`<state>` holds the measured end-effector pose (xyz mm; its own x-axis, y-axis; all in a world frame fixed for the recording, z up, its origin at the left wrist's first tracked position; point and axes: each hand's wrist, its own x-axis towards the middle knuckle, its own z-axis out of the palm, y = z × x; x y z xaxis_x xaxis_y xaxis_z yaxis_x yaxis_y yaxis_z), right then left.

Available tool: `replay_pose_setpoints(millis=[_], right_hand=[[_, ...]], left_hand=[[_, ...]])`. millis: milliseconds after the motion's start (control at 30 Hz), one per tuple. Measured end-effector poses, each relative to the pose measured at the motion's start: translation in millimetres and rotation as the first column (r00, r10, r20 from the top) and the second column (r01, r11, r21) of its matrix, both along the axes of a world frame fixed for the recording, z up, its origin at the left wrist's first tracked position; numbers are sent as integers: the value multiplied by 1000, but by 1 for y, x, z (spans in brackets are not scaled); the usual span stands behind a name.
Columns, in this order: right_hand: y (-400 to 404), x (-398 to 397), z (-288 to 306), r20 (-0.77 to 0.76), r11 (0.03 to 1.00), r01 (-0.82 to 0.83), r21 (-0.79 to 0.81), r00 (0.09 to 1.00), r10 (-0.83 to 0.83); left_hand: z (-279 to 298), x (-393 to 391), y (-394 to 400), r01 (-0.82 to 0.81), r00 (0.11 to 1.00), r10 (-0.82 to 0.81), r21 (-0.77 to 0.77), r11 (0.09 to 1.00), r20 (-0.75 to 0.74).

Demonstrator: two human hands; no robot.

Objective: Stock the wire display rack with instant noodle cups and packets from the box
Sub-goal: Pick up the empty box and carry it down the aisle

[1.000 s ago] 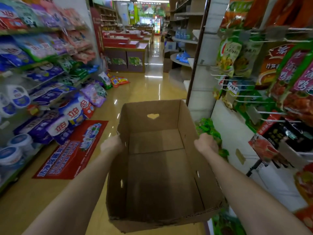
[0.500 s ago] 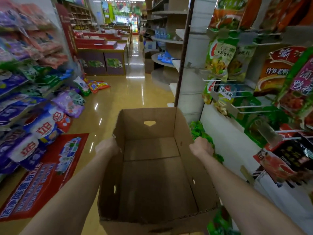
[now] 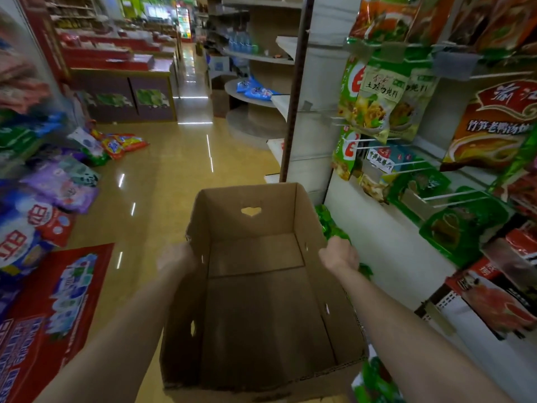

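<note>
**A:** What did the head cam show on that frame?

**B:** I saw the cardboard box (image 3: 261, 301) held out in front, open top facing the camera, nothing inside it. It had a heart-shaped handle cutout (image 3: 251, 211) in the far wall.

**A:** Hands?

**B:** The left hand (image 3: 174, 258) was on the left wall, the right hand (image 3: 338, 254) on the right wall, both near the far end. The right was curled over the rim, knuckles up. The left was blurred; it looked wrapped on the wall edge, but I couldn't make out the fingers.

**A:** Where was the box relative to the shelving?

**B:** It was in the aisle, over the tan glossy floor (image 3: 174, 175). The peg display (image 3: 406, 158) sat just to its right, with hanging sauce and soup packets (image 3: 374, 106). Green packets (image 3: 331, 225) lay low beside the box's right wall, touching or nearly so; I couldn't tell which.

**A:** Left side?

**B:** I saw shelves of bagged detergent (image 3: 32, 228), blurred, and a red floor sticker (image 3: 52, 309) under them. Orange bags (image 3: 125, 144) lay on the floor further up the aisle.

**A:** Any noodle cups in view?

**B:** None that I could identify.
</note>
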<state>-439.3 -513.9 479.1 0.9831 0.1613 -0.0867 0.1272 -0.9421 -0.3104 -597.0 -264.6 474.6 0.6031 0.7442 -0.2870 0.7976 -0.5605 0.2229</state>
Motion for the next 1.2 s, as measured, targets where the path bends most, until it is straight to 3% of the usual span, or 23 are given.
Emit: replay_pose_setpoints(millis=[667, 1200], right_hand=[[137, 208, 11, 8, 993, -107, 50, 994, 107], [247, 312, -27, -85, 999, -17, 47, 996, 21]], left_hand=[[23, 189, 98, -131, 991, 130, 100, 986, 18], [-5, 299, 219, -19, 998, 22, 55, 998, -53]])
